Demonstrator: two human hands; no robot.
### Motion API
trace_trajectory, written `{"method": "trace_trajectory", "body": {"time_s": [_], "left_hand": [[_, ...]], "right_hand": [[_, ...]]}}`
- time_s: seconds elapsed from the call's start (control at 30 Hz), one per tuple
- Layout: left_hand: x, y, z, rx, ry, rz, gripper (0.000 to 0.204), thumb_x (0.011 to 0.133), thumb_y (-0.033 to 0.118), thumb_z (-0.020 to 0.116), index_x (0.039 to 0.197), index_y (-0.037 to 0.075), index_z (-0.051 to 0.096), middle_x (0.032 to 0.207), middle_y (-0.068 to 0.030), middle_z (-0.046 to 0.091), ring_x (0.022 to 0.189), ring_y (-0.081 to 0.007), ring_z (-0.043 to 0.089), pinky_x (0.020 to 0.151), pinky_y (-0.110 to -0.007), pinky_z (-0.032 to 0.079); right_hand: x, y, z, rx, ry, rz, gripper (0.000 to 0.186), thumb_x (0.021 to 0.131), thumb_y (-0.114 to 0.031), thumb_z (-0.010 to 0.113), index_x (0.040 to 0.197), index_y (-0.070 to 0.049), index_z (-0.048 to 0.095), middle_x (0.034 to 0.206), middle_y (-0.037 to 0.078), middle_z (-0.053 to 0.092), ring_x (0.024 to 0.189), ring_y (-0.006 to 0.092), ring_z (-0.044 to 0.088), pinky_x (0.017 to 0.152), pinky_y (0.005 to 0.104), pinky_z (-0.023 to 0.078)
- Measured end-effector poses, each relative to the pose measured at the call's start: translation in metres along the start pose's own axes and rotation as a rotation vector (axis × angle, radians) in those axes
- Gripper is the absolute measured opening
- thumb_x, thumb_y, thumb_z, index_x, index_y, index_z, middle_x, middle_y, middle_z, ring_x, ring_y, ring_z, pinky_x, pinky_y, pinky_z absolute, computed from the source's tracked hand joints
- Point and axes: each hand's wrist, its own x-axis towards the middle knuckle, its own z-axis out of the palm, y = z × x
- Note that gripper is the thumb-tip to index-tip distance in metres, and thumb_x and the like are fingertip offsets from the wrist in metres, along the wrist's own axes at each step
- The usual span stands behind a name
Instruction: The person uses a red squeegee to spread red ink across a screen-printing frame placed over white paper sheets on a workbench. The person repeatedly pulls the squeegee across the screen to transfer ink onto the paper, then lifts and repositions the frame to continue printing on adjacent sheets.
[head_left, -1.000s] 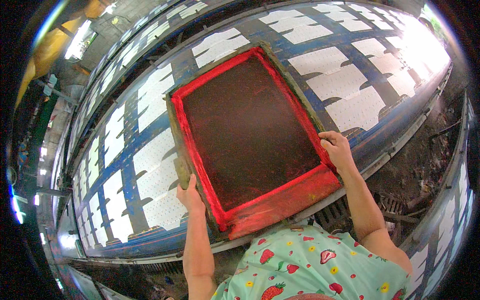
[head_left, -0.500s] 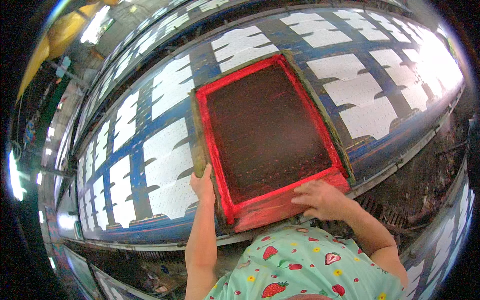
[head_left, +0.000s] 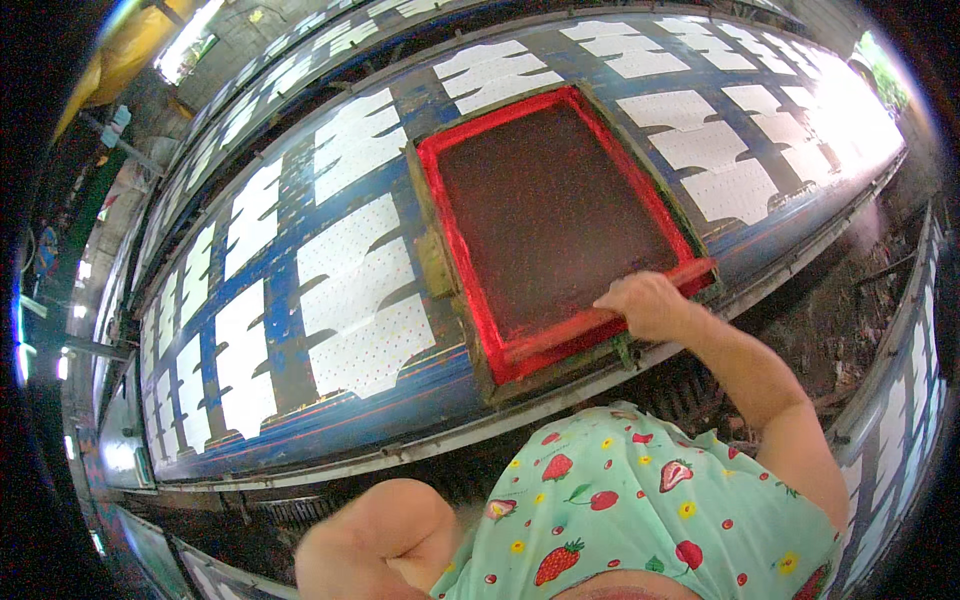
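A screen-printing frame (head_left: 462,270) with a dark mesh and bright red inner borders lies on the long blue table. My right hand (head_left: 650,305) is closed over a red-stained bar, seemingly a squeegee (head_left: 694,273), along the frame's near edge. Its fingers curl over the bar from above, and the far side of the grip is hidden. My left arm (head_left: 375,530) is bent at the lower left, away from the frame; the left hand itself does not show. White cut fabric pieces (head_left: 365,295) with small dots lie flat just left of the frame.
More white pieces (head_left: 700,140) lie in rows along the table (head_left: 440,390), right of the frame and beyond it. Another table with white pieces runs behind. A metal rail (head_left: 420,450) edges the near side. At the lower right stands another table (head_left: 885,510).
My left hand has let go of the frame's left side and drawn out of view. My right hand has closed on the bar, which now shows a narrower side. The view has shifted.
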Motion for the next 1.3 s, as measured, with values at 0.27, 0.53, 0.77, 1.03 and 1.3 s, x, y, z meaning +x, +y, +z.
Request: {"method": "trace_trajectory", "body": {"time_s": [0.27, 0.53, 0.77, 1.03, 1.3], "left_hand": [[-0.017, 0.014, 0.049, -0.038, -0.056, 0.075, 0.014, 0.103, 0.032, 0.068, 0.100, 0.018, 0.068, 0.086, -0.0014, 0.063, 0.073, -0.0162, 0.064, 0.050, -0.031, 0.046], [-0.032, 0.007, 0.054, -0.249, 0.052, -0.003, 0.017, 0.099, 0.023, 0.069, 0.086, 0.011, 0.066, 0.083, -0.0085, 0.062, 0.073, -0.0268, 0.063, 0.054, -0.042, 0.046], [-0.073, -0.042, 0.024, -0.364, -0.005, -0.131, 0.015, 0.090, 0.019, 0.074, 0.085, 0.006, 0.068, 0.084, -0.0106, 0.067, 0.075, -0.0285, 0.067, 0.061, -0.043, 0.052], [-0.226, -0.225, 0.015, 0.791, 1.806, -1.326, 0.036, 0.105, 0.019, 0.075, 0.133, -0.005, 0.073, 0.109, -0.0105, 0.074, 0.097, -0.0178, 0.069, 0.085, -0.035, 0.054], [-0.291, -0.305, 0.043, 0.568, 2.222, -1.406, 0.039, 0.113, 0.023, 0.065, 0.139, -0.005, 0.071, 0.129, -0.0122, 0.073, 0.116, -0.0203, 0.067, 0.104, -0.036, 0.051]], "right_hand": [[-0.010, -0.005, -0.014, 0.023, -0.069, 0.050, 0.052, 0.084, -0.007, 0.070, 0.133, -0.022, 0.078, 0.116, 0.014, 0.079, 0.113, 0.0367, 0.076, 0.099, 0.0519, 0.059], [-0.026, -0.010, 0.032, -0.001, 0.120, 0.046, 0.048, 0.085, -0.006, 0.070, 0.131, -0.019, 0.077, 0.119, 0.008, 0.075, 0.118, 0.0316, 0.072, 0.100, 0.0487, 0.057], [-0.003, 0.006, 0.048, -0.054, 0.422, -0.064, 0.045, 0.084, -0.003, 0.068, 0.127, -0.013, 0.079, 0.121, 0.010, 0.076, 0.114, 0.0329, 0.073, 0.099, 0.0493, 0.057], [0.125, 0.075, 0.032, -0.152, 0.543, -0.117, 0.040, 0.091, -0.011, 0.066, 0.130, -0.014, 0.075, 0.114, 0.010, 0.073, 0.107, 0.0319, 0.072, 0.097, 0.0470, 0.055], [0.308, 0.164, -0.003, -0.245, 0.503, -0.046, 0.036, 0.092, -0.008, 0.064, 0.124, -0.017, 0.077, 0.111, 0.010, 0.074, 0.108, 0.0310, 0.072, 0.093, 0.0472, 0.056]]}}
